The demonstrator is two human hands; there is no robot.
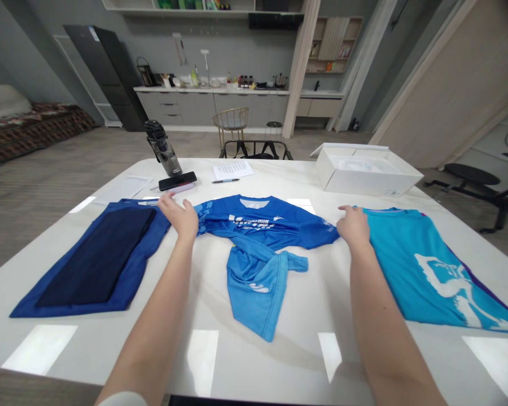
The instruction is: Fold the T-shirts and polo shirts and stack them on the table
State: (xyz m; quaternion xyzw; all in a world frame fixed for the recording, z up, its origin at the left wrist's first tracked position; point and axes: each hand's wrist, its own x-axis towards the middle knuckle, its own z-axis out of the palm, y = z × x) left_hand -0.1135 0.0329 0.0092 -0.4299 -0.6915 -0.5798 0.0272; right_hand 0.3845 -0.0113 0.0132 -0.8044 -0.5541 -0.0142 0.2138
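**Open hands on a twisted blue T-shirt (254, 242)**

The shirt lies crumpled in the middle of a white marble-look table (254, 366), its lighter blue lower part folded over. The left hand (180, 217) rests open and relaxed at its left shoulder, grasping nothing. The right hand (354, 225), equally open, sits at the far sleeve tip. A royal-blue shirt with a navy panel (97, 259) lies left, a turquoise T-shirt with a white print (432, 270) right. Beyond are a black smartphone (178, 181), a clear bottle with a black lid (163, 148), a black pen (226, 180), a printed paper sheet (232, 169) and an open white cardboard box (366, 172).
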